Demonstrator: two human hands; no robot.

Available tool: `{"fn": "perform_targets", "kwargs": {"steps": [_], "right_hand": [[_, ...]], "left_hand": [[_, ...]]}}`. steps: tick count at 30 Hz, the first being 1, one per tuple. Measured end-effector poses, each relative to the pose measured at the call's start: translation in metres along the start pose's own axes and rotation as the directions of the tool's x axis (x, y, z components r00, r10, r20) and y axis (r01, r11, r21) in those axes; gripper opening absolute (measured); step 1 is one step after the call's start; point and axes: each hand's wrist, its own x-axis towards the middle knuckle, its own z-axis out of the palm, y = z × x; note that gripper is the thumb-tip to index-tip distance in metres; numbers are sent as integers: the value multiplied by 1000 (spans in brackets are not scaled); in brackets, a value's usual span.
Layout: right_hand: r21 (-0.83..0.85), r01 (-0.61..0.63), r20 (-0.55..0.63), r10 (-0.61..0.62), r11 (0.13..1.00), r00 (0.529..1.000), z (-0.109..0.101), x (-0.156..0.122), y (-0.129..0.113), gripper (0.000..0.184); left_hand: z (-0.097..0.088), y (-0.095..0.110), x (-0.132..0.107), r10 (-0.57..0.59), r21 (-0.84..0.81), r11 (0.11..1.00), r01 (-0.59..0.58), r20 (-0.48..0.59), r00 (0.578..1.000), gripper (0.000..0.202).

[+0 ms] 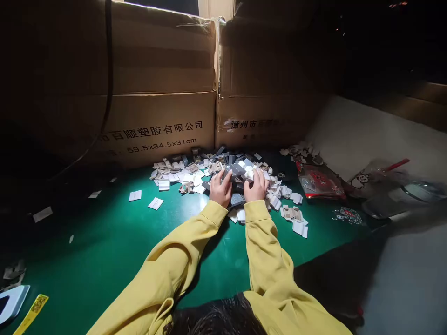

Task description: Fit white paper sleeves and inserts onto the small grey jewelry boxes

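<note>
Small dark grey, box-like pieces [237, 170] are lying heaped between and just beyond a person's two bare hands, near the back of a smooth green tabletop [139, 251]. The left hand [221, 187] is curving partly open against the heap's left side; the right hand [256, 186] is curving likewise on the right. Whether either is gripping a piece, I cannot tell. Small white and beige folded pieces [188, 177] are spreading out around the heap on both sides. Long yellow fabric sleeves [181, 251] are covering both arms. Behind, two large brown cardboard boxes [160, 111] with printed black characters are standing side by side. A red and clear plastic packet [320, 180] is lying to the right; a yellow printed strip [33, 314] is lying at lower left.
</note>
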Motion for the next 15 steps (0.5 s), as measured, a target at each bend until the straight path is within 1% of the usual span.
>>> {"fn": "perform_targets", "kwargs": {"steps": [2,3,4,7,9,11,13,14,15], "right_hand": [[-64,-25,106,31,998,994,5,-3,2,63],[-78,-39,135,50,996,990,7,-5,2,68],[-86,-58,144,70,995,987,8,-7,2,72],[-80,-120,103,128,990,986,7,-7,3,80],[-77,-136,54,140,988,989,4,-5,5,87],[-98,-110,-41,106,989,994,-1,-3,5,89],[-140,-26,-171,2,990,985,-4,-5,-1,84],[-159,41,-233,-78,986,969,-5,-8,-7,79],[-171,126,-284,-172,977,943,-5,-13,-15,74]], "left_hand": [[-1,-8,0,1,0,1000,-1,14,1000,54],[-1,-13,-1,5,-7,1000,-5,23,1000,58],[-1,-18,-2,9,-9,1000,-9,37,999,62],[-1,-31,-6,1,40,999,-3,49,999,70],[-2,-36,-10,-13,88,996,12,15,1000,73],[-4,-38,-14,-12,111,994,15,-30,999,73],[-11,-41,-18,10,127,992,-2,-63,998,71],[-17,-44,-20,25,145,989,-13,-76,997,70],[-25,-48,-22,37,167,986,-21,-93,995,68]]}}
